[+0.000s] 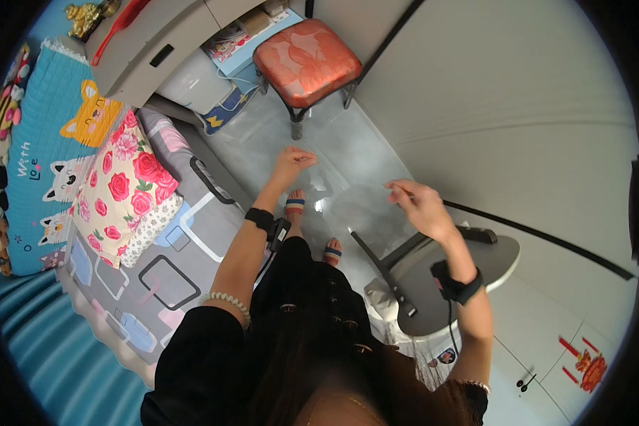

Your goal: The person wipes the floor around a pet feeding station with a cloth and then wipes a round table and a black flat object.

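Observation:
My left hand (294, 164) is raised over the grey tiled floor (346, 154), its thumb and fingertips drawn together. No object shows between them. My right hand (419, 206) hovers farther right with its fingers curled in a similar pinch, and nothing visible is in it either. The two hands are well apart and touch nothing I can make out. Each forearm carries a black strapped device, the left one (277, 230) with a cable and the right one (455, 282) likewise. Below my hands are my feet in striped sandals (295, 202).
A stool with a red patterned seat (308, 61) stands ahead, by a grey drawer cabinet (175, 42). To my left is a bed (213, 234) with a rose-print pillow (125, 189). A grey oval-topped small table (431, 298) is close on my right, before white cabinet doors (511, 106).

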{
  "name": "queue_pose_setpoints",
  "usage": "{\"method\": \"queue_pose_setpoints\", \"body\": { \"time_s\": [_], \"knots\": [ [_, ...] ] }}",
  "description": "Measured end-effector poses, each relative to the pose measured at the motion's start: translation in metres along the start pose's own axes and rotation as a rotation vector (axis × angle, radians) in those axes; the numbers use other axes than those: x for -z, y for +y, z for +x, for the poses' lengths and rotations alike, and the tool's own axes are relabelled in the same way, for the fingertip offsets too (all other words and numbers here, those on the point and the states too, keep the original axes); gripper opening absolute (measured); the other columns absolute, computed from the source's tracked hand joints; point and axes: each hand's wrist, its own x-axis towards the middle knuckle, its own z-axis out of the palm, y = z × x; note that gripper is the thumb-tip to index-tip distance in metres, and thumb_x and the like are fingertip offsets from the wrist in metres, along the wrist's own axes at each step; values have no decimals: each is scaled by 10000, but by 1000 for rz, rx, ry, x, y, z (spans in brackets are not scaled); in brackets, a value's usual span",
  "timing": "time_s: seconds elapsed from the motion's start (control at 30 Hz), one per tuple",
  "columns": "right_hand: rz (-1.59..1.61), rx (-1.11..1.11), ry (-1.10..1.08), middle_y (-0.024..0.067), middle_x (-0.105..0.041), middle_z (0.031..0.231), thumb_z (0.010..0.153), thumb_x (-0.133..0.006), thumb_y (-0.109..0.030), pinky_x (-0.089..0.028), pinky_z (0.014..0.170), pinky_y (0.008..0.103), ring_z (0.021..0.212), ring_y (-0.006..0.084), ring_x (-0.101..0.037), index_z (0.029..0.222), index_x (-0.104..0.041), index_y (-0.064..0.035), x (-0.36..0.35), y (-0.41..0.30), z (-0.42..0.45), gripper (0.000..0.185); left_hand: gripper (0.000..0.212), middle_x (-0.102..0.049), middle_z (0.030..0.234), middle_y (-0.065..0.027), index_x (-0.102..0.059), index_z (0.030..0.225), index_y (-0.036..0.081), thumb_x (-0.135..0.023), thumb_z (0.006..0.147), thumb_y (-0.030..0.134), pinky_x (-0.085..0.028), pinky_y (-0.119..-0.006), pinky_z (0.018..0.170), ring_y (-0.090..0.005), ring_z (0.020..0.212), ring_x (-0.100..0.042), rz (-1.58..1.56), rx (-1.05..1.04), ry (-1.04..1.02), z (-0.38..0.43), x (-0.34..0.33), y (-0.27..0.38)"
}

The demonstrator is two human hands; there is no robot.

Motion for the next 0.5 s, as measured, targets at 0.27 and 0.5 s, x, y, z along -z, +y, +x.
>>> {"method": "queue_pose_setpoints", "body": {
  "time_s": [0.27,0.5],
  "knots": [
    [800,-424,-5,117,-636,964,898,-468,-163,-490,776,303,885,191,-609,1101,-588,-7,-123,123,213,283,134,-502,927,-37,-705,861,57,-716,754,136,-422,-243,715,-147,826,-508,-145,8,69,47,43,-69],
    [1076,-354,106,63,-563,1175,905,-402,-187,-427,888,368,1043,185,-517,1234,-505,-27,-204,209,386,381,98,-491,874,-12,-702,843,45,-708,749,73,-421,-234,708,-112,828,-487,-136,79,138,79,63,-144]
  ]
}}
